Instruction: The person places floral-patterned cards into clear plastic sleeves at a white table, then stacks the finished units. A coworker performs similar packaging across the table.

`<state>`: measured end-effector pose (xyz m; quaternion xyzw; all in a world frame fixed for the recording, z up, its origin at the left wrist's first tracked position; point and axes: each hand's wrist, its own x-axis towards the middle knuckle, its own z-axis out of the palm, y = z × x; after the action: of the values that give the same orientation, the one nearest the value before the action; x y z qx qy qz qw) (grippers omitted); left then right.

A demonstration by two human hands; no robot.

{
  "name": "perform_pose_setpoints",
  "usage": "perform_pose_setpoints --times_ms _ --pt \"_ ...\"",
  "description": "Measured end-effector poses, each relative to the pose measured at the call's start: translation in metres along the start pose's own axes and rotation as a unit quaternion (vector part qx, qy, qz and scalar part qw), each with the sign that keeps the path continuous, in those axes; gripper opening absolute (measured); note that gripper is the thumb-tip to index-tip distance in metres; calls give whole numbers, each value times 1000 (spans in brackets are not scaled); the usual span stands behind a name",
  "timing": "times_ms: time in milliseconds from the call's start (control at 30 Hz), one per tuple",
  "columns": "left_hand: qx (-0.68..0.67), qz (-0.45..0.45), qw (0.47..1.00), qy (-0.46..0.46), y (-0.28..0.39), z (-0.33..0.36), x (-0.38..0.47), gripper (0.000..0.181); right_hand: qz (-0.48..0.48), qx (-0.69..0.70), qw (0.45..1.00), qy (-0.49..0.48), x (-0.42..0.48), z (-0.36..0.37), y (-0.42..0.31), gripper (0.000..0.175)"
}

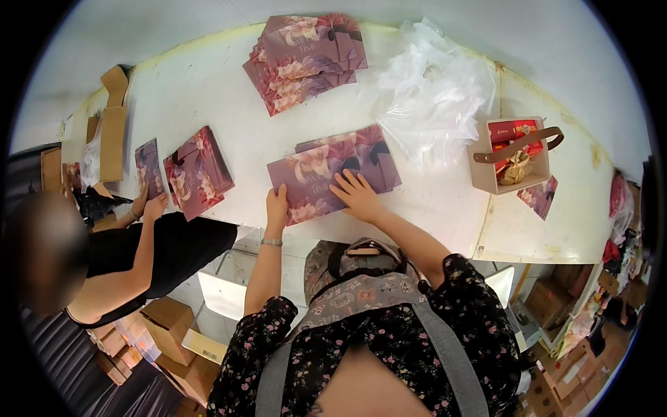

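In front of me on the white table lies a flat purple floral-printed paper bag or folder, with at least one more like it beneath, showing at its top and right. My left hand grips its lower left corner, thumb on top. My right hand rests on its right part with the fingers spread, pressing on the printed face. Farther back lies a fanned pile of the same floral pieces. To the left is a smaller stack of them. What lies under the piece in my hands is mostly hidden.
A heap of clear plastic bags lies back right. Nearer the right end stands an open box with a brown strap handle, holding red packets and a gold pouch. At left a co-worker holds another floral piece beside upright cardboard.
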<state>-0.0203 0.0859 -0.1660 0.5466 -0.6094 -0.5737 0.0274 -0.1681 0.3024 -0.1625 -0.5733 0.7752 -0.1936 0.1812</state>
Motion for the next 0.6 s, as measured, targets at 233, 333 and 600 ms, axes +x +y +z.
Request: perform_pose_setpoints --times_ms 233,333,600 --pt "-28 191 980 -40 96 -6 -90 23 -119 192 960 165 -24 -99 -118 40" --pt "19 241 970 -3 114 9 -106 25 -105 188 936 278 -31 -91 -136 26" --pt "124 247 961 11 112 21 -113 26 -41 155 926 343 -39 -75 -141 14"
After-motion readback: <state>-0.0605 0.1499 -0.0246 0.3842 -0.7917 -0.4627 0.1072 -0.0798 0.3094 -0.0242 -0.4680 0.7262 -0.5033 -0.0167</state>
